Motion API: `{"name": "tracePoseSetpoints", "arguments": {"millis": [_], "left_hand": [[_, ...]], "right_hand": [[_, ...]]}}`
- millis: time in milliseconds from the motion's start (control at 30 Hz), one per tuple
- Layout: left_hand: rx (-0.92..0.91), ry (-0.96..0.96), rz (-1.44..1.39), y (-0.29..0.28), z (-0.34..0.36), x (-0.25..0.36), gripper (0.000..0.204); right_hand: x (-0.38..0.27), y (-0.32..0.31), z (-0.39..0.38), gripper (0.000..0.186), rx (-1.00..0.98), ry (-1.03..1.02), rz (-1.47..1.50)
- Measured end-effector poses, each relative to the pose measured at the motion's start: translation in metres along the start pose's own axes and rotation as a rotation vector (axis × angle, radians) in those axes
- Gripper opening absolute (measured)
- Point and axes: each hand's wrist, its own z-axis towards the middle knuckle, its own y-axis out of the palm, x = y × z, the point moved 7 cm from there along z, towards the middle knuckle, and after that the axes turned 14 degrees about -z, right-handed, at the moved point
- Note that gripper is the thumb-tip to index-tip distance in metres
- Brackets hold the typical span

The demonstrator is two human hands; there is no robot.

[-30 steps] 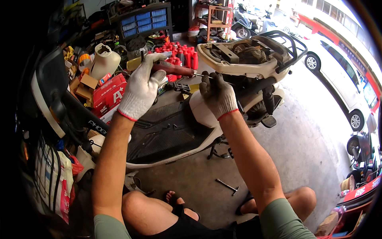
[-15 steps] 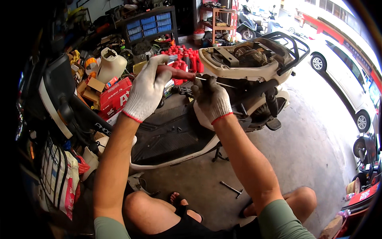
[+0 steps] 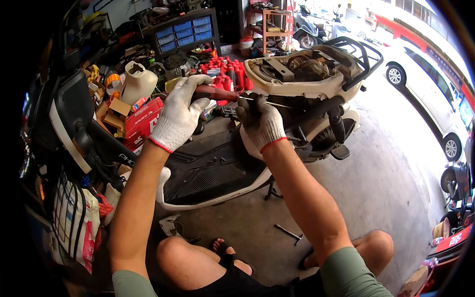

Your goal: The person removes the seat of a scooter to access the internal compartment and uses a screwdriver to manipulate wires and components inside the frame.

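Cluttered repair shop, concrete floor. My gloved left hand [image 3: 179,111] grips the red screwdriver [image 3: 217,92]; right-hand fingers [image 3: 261,121] close round its shaft beside the scooter [image 3: 297,84]. Best kept straight and steady.

The scooter [image 3: 277,114] stood on the floor [image 3: 386,178] ahead of the crouched person. The left hand [image 3: 178,116] and right hand [image 3: 260,121] were side by side above its footboard [image 3: 208,168], with a screwdriver [image 3: 222,94] running from the left hand over the right one toward the scooter's body. Bottles [image 3: 227,74] stood behind the hands, boxes [image 3: 138,116] to their left, and a car [image 3: 430,94] far right. A tool [image 3: 288,232] lay on the floor between the knees.
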Motion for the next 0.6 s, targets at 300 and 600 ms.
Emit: {"name": "tracePoseSetpoints", "arguments": {"millis": [300,600], "left_hand": [[0.074,0.057,-0.011,-0.001,-0.002,-0.005,0.023],[0.045,-0.198,-0.014,-0.003,-0.011,-0.027,0.026]], "right_hand": [[0.003,0.000,-0.003,0.028,-0.013,0.012,-0.004],[0.003,0.001,-0.013,0.026,-0.015,0.049,-0.060]]}}
